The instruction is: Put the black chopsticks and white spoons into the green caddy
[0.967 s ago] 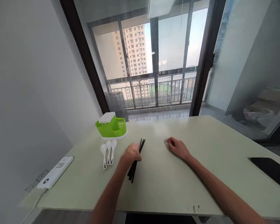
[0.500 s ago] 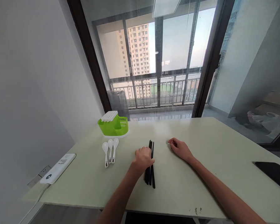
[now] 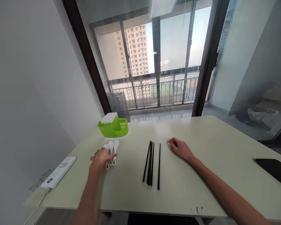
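Note:
My left hand reaches over three white spoons with its thumb and fingers spread. It covers part of the leftmost spoon, and its thumb crosses the handles; whether it touches them I cannot tell. Several black chopsticks lie loose on the table, most in a narrow bunch and one apart on the right. Resting on the table to their right is my right hand, fingers loosely curled, thumb apart from them, with nothing seen in it. Beyond the spoons stands a green utensil holder with a white slotted top.
On the left of the pale table lies a white power strip with its cord over the edge. A black flat object is at the right edge. A glass sliding door with a dark frame stands behind the table.
My left hand has let go of the chopsticks and moved left to the spoons. The chopsticks now lie more spread, one shifted right. My right hand stays in place.

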`<state>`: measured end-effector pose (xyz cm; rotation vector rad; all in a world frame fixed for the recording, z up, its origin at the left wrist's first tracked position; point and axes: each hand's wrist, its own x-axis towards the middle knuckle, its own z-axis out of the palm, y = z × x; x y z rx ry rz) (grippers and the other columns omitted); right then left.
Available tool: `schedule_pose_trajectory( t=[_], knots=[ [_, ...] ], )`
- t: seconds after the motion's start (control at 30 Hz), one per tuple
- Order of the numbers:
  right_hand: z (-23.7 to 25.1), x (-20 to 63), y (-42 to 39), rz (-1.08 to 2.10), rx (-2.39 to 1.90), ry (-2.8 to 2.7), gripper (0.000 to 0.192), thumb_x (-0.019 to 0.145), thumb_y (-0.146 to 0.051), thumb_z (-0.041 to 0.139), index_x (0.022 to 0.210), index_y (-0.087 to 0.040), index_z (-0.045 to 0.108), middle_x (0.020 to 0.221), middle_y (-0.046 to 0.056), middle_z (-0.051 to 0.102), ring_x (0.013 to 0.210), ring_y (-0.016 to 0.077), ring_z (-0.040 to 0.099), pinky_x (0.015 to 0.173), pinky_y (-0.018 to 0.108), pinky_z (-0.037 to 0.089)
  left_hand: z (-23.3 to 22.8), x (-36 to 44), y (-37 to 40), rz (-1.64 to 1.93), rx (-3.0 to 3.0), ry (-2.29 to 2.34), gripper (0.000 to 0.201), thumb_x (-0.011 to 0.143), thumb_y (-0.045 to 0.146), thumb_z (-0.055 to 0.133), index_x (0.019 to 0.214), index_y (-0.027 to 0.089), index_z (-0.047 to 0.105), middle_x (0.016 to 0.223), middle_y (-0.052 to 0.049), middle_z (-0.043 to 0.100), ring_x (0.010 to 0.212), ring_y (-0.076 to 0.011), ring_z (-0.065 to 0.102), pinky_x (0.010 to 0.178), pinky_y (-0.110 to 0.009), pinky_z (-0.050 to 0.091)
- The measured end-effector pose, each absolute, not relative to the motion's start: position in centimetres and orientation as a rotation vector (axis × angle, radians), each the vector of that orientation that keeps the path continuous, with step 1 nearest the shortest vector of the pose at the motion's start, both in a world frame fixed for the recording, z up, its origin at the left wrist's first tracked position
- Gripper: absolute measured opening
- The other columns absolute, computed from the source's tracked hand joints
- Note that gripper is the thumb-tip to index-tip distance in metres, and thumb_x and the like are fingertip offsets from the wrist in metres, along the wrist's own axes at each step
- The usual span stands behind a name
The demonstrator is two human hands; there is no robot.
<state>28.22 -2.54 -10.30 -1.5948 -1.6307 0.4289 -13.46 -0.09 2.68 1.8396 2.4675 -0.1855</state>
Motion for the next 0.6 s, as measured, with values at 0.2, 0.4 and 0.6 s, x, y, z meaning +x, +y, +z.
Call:
schedule_pose_trajectory(
  t=[0.2, 0.4, 0.6],
  knots=[
    [-10.7, 28.4, -2.4, 0.423, -1.589, -1.632, 0.023, 0.084, -0.032, 0.044, 0.094, -0.024, 0.064, 0.073, -0.001, 0.065, 0.065, 0.0176, 0.056, 0.063, 0.029, 0.038, 2.2, -13.2, 0.9, -0.144, 1.853, 2.415, 0.059, 0.077, 0.069, 0.066, 0.107, 0.018, 0.060, 0.120, -0.015, 0.068, 0.108, -0.0322, 0.064, 0.079, -0.037, 0.048],
    [-11.0, 28.4, -2.2, 0.420, -1.580, -1.634, 0.024, 0.083, -0.031, 0.045, 0.095, -0.024, 0.064, 0.070, -0.001, 0.065, 0.064, 0.0180, 0.057, 0.064, 0.029, 0.038, 0.5, -8.7, 1.6, -0.283, 2.021, 2.340, 0.034, 0.087, 0.020, 0.061, 0.120, 0.012, 0.058, 0.123, -0.022, 0.067, 0.113, -0.0320, 0.066, 0.083, -0.035, 0.050],
    [-10.9, 28.4, -2.2, 0.434, -1.562, -1.607, 0.024, 0.081, -0.031, 0.047, 0.094, -0.024, 0.066, 0.069, -0.001, 0.064, 0.064, 0.0183, 0.057, 0.065, 0.029, 0.038, -1.6, -3.5, -0.4, -0.242, 2.262, 2.159, 0.044, 0.087, 0.007, 0.051, 0.131, 0.006, 0.051, 0.127, -0.026, 0.061, 0.112, -0.0312, 0.067, 0.088, -0.034, 0.052]
  ],
)
